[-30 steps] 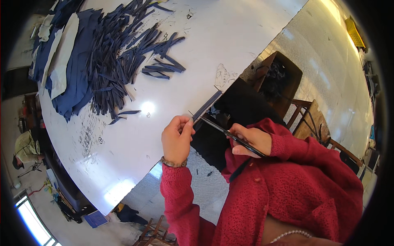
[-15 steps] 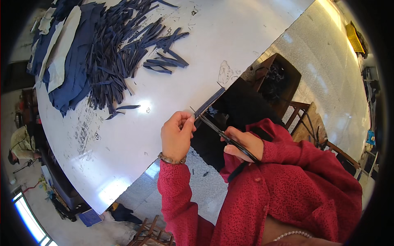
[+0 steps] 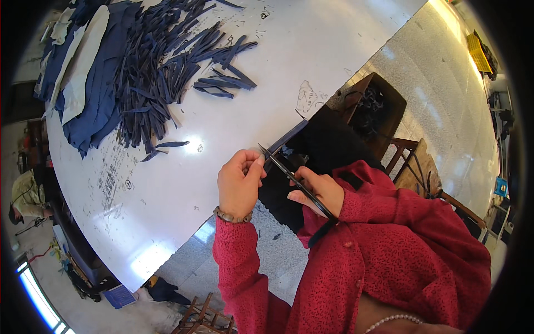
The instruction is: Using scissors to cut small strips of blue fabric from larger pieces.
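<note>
Near the table's edge my left hand pinches one end of a narrow dark blue fabric strip, which stretches away to the upper right. My right hand is closed round the handles of dark scissors. Their blades cross the strip right beside my left fingertips; whether they have cut through, I cannot tell. A heap of similar blue strips lies at the far left of the white table, with several loose ones at its right side.
Blue fabric pieces with a pale strip on top lie left of the heap. Black cloth hangs at the table's edge. A dark open box and a wooden chair stand on the right. A person bends at the far left.
My right hand has moved slightly left with the scissors, and the blades now reach across the strip. The left hand keeps its pinch in nearly the same spot.
</note>
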Tool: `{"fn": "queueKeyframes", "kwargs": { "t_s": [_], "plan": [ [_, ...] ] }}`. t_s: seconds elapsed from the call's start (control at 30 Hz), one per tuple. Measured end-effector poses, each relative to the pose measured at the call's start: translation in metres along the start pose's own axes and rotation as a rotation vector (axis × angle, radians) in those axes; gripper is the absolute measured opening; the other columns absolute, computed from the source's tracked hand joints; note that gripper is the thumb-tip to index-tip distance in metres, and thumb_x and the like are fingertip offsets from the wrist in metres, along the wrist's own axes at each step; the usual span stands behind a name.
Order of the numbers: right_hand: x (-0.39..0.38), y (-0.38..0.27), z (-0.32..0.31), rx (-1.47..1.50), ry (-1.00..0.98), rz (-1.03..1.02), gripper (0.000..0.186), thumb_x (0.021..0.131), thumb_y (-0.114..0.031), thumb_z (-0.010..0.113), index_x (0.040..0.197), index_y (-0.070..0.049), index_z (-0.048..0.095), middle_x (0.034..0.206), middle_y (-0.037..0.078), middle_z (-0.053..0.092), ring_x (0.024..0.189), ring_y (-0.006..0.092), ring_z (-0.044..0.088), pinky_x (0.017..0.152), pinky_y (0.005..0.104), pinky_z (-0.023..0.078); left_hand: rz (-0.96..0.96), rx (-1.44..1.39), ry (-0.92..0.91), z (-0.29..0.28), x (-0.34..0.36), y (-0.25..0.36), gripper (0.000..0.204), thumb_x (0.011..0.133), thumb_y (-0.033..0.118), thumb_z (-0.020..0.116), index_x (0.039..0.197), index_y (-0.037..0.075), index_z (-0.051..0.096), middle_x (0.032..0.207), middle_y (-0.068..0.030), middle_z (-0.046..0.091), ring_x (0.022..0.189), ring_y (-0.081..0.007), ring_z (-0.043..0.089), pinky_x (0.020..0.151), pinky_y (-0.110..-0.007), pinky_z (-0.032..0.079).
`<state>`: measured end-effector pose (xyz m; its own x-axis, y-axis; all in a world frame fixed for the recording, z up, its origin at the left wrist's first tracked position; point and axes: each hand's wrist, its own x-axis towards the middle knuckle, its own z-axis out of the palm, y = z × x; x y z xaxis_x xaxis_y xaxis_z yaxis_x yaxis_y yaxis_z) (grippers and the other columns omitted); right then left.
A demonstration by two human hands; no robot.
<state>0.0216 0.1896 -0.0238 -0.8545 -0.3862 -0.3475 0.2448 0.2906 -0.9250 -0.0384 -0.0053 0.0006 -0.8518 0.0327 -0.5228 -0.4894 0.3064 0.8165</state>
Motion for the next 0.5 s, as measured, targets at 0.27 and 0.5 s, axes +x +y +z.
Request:
{"fn": "queueKeyframes", "kwargs": {
  "t_s": [0.27, 0.5],
  "plan": [
    [0.003, -0.007, -0.006, -0.094, -0.034, 0.042, 0.038, 0.092, -0.037, 0.061, 0.101, -0.002, 0.051, 0.066, 0.014, 0.059, 0.06, 0.0261, 0.063, 0.054, 0.0337, 0.045, 0.0, -0.03, 0.005, 0.001, 0.0, 0.001, 0.012, 0.091, 0.012, 0.059, 0.094, 0.0, 0.062, 0.07, -0.0021, 0.06, 0.058, -0.0062, 0.051, 0.052, -0.019, 0.04],
    [0.01, -0.012, -0.011, -0.144, -0.096, 0.04, 0.038, 0.092, -0.038, 0.06, 0.101, -0.003, 0.051, 0.064, 0.013, 0.057, 0.056, 0.0265, 0.06, 0.052, 0.0349, 0.044, 0.014, -0.073, 0.038, 0.0, -0.004, 0.002, 0.012, 0.092, 0.012, 0.058, 0.093, 0.0, 0.062, 0.07, -0.0013, 0.059, 0.057, -0.0052, 0.05, 0.052, -0.019, 0.04]
  ]
}}
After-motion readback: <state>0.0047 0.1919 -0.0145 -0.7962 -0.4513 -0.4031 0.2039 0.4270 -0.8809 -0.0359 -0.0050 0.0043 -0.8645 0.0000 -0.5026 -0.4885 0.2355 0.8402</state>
